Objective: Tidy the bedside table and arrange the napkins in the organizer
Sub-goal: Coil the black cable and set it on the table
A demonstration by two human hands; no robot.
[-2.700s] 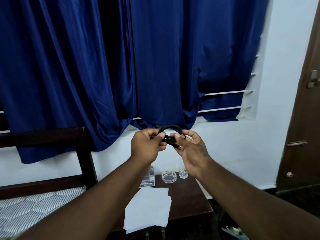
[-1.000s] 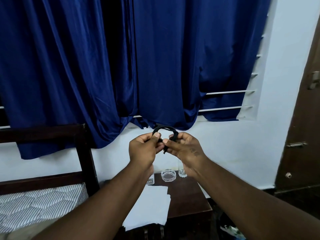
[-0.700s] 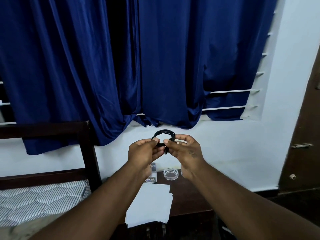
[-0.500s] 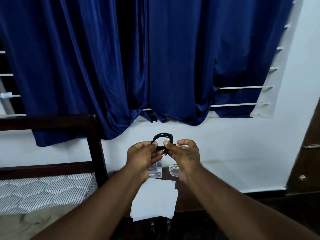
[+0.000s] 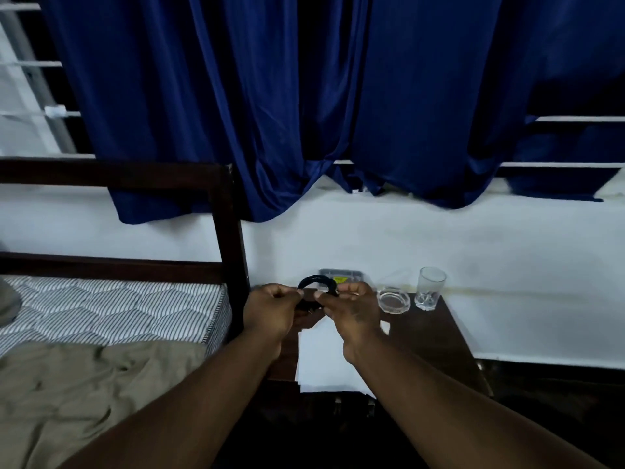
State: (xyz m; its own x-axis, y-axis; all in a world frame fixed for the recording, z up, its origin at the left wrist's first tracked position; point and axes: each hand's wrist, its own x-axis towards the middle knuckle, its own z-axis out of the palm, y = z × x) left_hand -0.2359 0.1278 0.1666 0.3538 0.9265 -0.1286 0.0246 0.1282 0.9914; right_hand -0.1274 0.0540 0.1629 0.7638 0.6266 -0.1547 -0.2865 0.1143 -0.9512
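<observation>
A black coiled cable [image 5: 316,281] forms a small loop between my two hands above the dark wooden bedside table [image 5: 436,336]. My left hand [image 5: 270,311] pinches its left side and my right hand [image 5: 351,308] pinches its right side. White napkins [image 5: 324,360] lie in a loose stack on the table under my hands. A clear plastic organizer [image 5: 341,276] stands at the table's back edge, partly hidden by the cable and my right hand.
A glass ashtray [image 5: 393,300] and a drinking glass [image 5: 430,288] stand at the back right of the table. A bed with a striped mattress [image 5: 111,308], an olive sheet [image 5: 88,384] and a dark wooden headboard [image 5: 226,238] is at the left. Blue curtains [image 5: 304,96] hang above.
The camera has tilted downward, so the table and bed fill more of the view. My hands have come lower toward the table, still holding the coiled cable.
</observation>
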